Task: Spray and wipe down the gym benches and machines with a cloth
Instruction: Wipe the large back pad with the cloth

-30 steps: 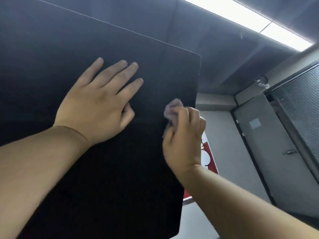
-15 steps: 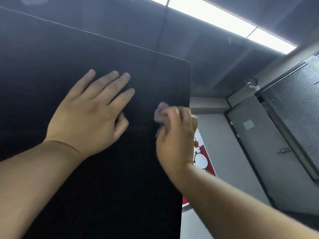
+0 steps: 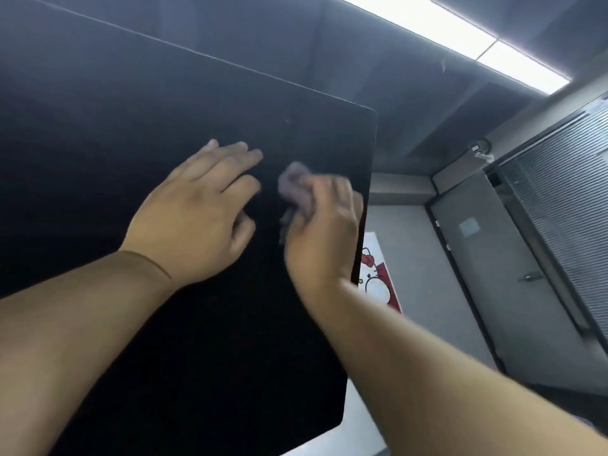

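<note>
A large flat black panel (image 3: 138,166) fills the left and middle of the head view, tilted up in front of me. My left hand (image 3: 194,215) lies flat on it with straight fingers pointing up and right. Just to its right, my right hand (image 3: 324,232) grips a small bunched greyish-pink cloth (image 3: 294,185) and presses it to the panel near the right edge. The right hand and cloth are blurred by motion. Most of the cloth is hidden under the fingers.
Beyond the panel's right edge (image 3: 365,225) are a grey wall with a red and white poster (image 3: 378,284), a grey door (image 3: 513,284) and window blinds (image 3: 566,199). A ceiling light strip (image 3: 450,37) runs overhead.
The view shifted, so both hands sit further right and lower in the frame. My right hand with the cloth has moved closer to my left hand; the left stays flat on the panel.
</note>
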A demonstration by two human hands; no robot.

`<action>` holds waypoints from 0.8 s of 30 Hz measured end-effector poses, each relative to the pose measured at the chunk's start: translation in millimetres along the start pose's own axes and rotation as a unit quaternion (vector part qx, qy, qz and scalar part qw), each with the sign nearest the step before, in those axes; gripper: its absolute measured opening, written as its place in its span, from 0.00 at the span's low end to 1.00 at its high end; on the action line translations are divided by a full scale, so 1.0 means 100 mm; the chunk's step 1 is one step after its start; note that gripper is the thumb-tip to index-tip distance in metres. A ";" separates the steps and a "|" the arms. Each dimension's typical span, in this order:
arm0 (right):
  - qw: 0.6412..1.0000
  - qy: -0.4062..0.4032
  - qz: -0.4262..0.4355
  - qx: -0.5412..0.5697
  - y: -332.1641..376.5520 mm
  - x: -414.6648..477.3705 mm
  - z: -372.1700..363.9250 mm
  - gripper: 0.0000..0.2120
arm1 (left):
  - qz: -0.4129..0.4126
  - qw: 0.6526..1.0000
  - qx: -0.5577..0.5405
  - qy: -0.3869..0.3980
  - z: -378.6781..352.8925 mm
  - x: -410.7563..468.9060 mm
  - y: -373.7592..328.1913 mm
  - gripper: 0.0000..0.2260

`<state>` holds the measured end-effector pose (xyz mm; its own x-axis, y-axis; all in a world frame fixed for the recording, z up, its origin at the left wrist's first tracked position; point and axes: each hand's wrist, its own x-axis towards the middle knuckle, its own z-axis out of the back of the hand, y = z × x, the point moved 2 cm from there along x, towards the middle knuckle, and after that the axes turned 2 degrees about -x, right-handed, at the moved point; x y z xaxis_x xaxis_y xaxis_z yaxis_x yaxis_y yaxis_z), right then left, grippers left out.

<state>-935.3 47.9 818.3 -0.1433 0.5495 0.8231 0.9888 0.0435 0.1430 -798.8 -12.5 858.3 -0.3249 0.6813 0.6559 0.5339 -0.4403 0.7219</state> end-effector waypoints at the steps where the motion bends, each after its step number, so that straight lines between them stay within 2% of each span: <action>1: 0.999 0.036 0.029 -0.006 -0.01 -0.21 0.04 0.14 | -0.013 1.000 0.006 0.013 0.01 -0.03 0.00 0.15; 4: 0.987 0.128 0.097 0.013 -0.01 -0.25 0.21 0.13 | -0.045 0.997 0.056 0.025 0.15 -0.06 0.10 0.18; 5: 0.989 0.110 0.093 0.018 0.01 -0.09 0.24 0.12 | -0.046 0.996 0.078 0.016 0.22 -0.06 0.17 0.20; 6: 0.996 0.058 0.066 0.022 0.01 0.13 0.24 0.11 | -0.037 0.995 0.096 0.001 0.29 -0.07 0.26 0.21; 8: 0.995 -0.065 -0.056 0.051 0.06 0.62 0.22 0.06 | -0.001 0.993 0.116 -0.022 0.38 -0.12 0.46 0.23; 9: 0.988 -0.084 -0.112 0.069 0.09 0.75 0.17 0.05 | 0.004 0.992 0.123 -0.026 0.39 -0.15 0.50 0.23; 10: 0.987 -0.077 -0.129 0.063 0.12 0.78 0.08 0.06 | 0.000 0.991 0.131 -0.027 0.38 -0.18 0.53 0.23; 16: 0.999 0.016 0.016 0.047 0.30 -0.16 -0.13 0.23 | -0.011 0.989 0.141 -0.032 0.37 -0.21 0.52 0.23; 19: 0.982 0.136 0.124 0.039 0.28 -0.46 0.05 0.24 | -0.004 0.991 0.136 -0.013 0.38 -0.20 0.51 0.23; 20: 0.976 0.148 0.156 0.037 0.28 -0.39 0.11 0.22 | -0.003 0.991 0.133 -0.009 0.37 -0.20 0.51 0.23; 21: 0.976 0.136 0.159 0.056 0.28 -0.24 0.16 0.18 | 0.000 0.991 0.132 -0.009 0.37 -0.21 0.51 0.22; 22: 0.985 0.093 0.121 0.080 0.30 0.00 0.21 0.12 | 0.000 0.991 0.132 -0.013 0.36 -0.21 0.51 0.22; 23: 0.992 0.038 0.053 0.106 0.31 0.29 0.22 0.07 | 0.001 0.991 0.135 -0.016 0.36 -0.21 0.51 0.22; 24: 0.994 -0.027 -0.004 0.109 0.34 0.56 0.22 0.07 | 0.003 0.990 0.138 -0.022 0.36 -0.21 0.52 0.22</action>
<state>-908.6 98.0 856.9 -0.1551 0.5920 0.7908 0.9741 0.2250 0.0226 -736.3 -28.5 873.7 -0.2896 0.7069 0.6453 0.7313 -0.2715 0.6257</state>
